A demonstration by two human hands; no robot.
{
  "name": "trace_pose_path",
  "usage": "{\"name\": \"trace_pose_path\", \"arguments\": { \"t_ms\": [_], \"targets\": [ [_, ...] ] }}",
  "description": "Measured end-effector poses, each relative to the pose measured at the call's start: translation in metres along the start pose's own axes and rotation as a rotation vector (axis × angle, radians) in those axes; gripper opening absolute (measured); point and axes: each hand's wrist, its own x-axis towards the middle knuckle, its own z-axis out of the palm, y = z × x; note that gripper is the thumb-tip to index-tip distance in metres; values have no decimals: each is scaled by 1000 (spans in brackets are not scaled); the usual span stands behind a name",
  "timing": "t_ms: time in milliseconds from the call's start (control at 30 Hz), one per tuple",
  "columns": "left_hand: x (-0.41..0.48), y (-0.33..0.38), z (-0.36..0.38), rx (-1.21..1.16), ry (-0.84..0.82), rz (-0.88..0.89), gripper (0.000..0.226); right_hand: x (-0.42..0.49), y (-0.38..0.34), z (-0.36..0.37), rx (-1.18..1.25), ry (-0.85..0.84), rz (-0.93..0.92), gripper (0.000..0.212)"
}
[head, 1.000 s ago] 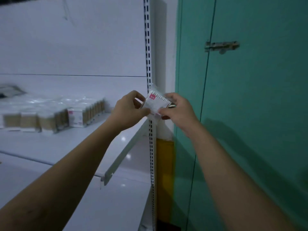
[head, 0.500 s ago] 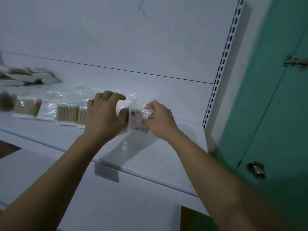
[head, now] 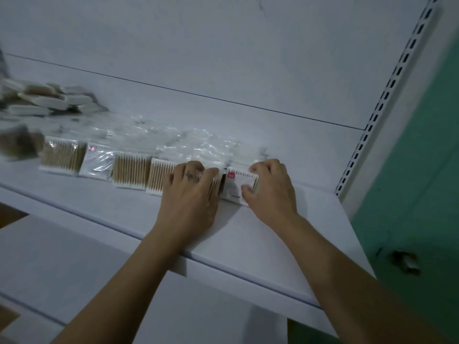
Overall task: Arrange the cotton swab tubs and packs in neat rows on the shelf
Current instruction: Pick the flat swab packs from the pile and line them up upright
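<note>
- Two hands engaged: fingers (head: 263, 167) of the right hand (head: 270, 192) pinch the red-labelled pack (head: 234, 187); the left hand (head: 191, 197) curls over the end of the row (head: 129, 172).
- Pack sits at the left hand's 3 o'clock, just beside the row, which runs 9-to-3 along the shelf (head: 273, 249).
- Right hand is nearer; a nudge toward 9 o'clock should close it up.

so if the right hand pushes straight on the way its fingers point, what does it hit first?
Right hand grips the red-label pack; past it, the crinkled clear wrap behind the row likely comes first, then the back panel. Depth unclear.
</note>
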Motion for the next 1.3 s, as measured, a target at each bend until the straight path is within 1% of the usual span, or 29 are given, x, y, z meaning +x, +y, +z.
{"name": "trace_pose_path", "arguments": {
  "t_ms": [67, 167, 233, 300, 433, 600, 700, 867, 1000, 1100, 1200, 1300],
  "targets": [
    [1, 3, -1, 7, -23, -2, 41, -1, 2, -1, -19, -16, -2, 42],
    [-1, 5, -6, -13, -67, -33, 55, -2, 0, -11, -19, -42, 7, 64],
    [-3, 2, -12, -12, -84, -67, 62, 0, -10, -22, 11, -11, -45, 73],
    [-2, -4, -23, 32, -87, -93, 61, 5, -25, -33, 28, -12, -130, 73],
    [5, -20, -53, 137, -107, -162, 57, 17, -55, -46, 20, -107, -255, 73],
    [1, -59, -103, 263, -129, -268, 56, 28, -102, -45, 57, -143, -378, 70],
    [-7, -87, -125, 286, -144, -344, 56, 31, -137, -36, 59, -184, -439, 69],
    [-6, -146, -155, 271, -129, -418, 53, 55, -198, -13, 38, -246, -496, 68],
    [2, -214, -165, 235, -136, -459, 52, 77, -255, 24, 15, -273, -509, 65],
    [15, -276, -167, 210, -161, -477, 54, 98, -303, 61, 18, -302, -475, 62],
    [29, -339, -171, 189, -178, -475, 53, 127, -355, 97, -4, -349, -441, 63],
    [45, -393, -171, 171, -175, -468, 53, 160, -400, 126, 18, -348, -390, 61]
  ]
}}
